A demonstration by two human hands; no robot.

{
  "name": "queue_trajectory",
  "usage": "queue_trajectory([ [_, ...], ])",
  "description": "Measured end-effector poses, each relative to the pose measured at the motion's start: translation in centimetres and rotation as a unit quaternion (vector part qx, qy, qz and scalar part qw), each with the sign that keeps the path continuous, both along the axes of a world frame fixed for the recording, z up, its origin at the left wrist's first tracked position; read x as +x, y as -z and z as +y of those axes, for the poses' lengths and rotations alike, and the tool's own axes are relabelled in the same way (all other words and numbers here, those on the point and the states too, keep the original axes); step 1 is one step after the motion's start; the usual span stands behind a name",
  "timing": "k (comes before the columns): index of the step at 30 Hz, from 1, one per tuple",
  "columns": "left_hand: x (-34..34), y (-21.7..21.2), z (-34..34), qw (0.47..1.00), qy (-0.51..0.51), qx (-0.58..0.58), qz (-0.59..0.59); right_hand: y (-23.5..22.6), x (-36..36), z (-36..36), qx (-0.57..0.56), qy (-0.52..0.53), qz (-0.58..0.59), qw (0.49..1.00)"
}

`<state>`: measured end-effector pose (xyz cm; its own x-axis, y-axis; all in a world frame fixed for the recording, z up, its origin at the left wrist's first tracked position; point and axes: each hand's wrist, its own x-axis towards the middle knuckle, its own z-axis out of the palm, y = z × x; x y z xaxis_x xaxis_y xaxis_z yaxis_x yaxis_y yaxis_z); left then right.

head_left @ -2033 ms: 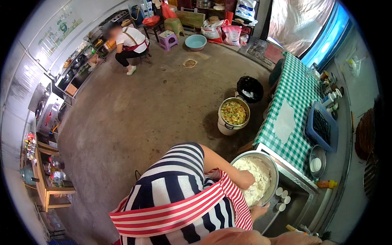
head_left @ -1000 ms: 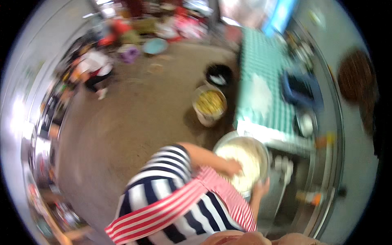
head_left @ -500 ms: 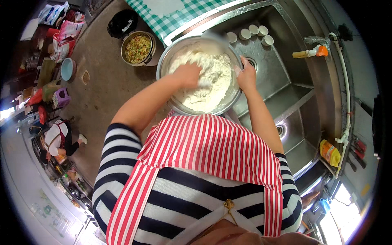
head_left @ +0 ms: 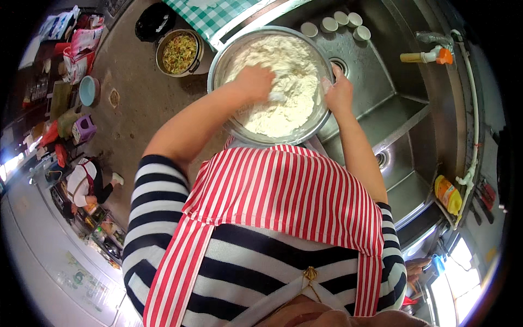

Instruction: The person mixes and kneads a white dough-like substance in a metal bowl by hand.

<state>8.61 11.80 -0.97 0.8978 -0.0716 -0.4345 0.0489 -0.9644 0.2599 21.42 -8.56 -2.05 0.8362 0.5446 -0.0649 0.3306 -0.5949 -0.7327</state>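
A large metal bowl (head_left: 216, 64) of pale, crumbly flour mixture (head_left: 297, 73) is in front of my apron, at the sink's left edge. My left hand (head_left: 254, 84) is down in the mixture, left of the bowl's middle. Its fingers are curled downward, blurred and coated white, so I cannot make out whether they hold anything. On the bowl's right side, my right hand (head_left: 339, 92) grips the rim, with the thumb on the inner side and white flour on the skin.
Several small white cups (head_left: 329, 24) stand in the metal sink (head_left: 376, 117). An orange-ended tap (head_left: 436, 55) juts in from the right. At the left are a pot of chopped food (head_left: 180, 53), a black bag (head_left: 154, 23) and a pale blue basin (head_left: 88, 91). Another person (head_left: 83, 182) is farther left.
My left hand has shifted slightly up and right through the mixture. The bowl and my right hand sit a little higher in the picture, and the whole view has shifted slightly.
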Motion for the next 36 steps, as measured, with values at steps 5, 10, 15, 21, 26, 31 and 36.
queue_trajectory([
  [5,-4.7,-3.1,-1.7,0.972,0.091,-0.078,0.202,0.7,-0.7,-0.2,0.014,0.046,0.027,0.998],
  [10,-2.8,-0.3,-3.2,0.979,0.131,-0.063,0.144,-2.5,0.0,1.6,0.001,-0.003,-0.021,1.0],
  [15,0.8,0.6,-1.2,0.998,0.036,0.004,0.044,-3.1,0.0,1.7,-0.007,-0.022,-0.024,0.999],
  [21,-3.3,-3.0,-0.5,0.977,-0.093,-0.002,0.194,-1.6,-0.6,0.9,0.017,0.011,0.013,1.0],
  [26,-4.7,-0.2,-5.6,0.985,0.027,-0.118,0.127,-0.6,-0.5,0.7,0.026,-0.003,-0.011,1.0],
  [31,1.0,0.5,-5.3,0.982,0.167,-0.02,-0.089,-2.7,-0.8,1.3,-0.042,-0.019,-0.027,0.999],
  [36,2.4,-0.9,-0.2,0.992,0.115,-0.003,-0.055,-3.7,-0.8,1.6,-0.012,-0.021,-0.008,1.0],
])
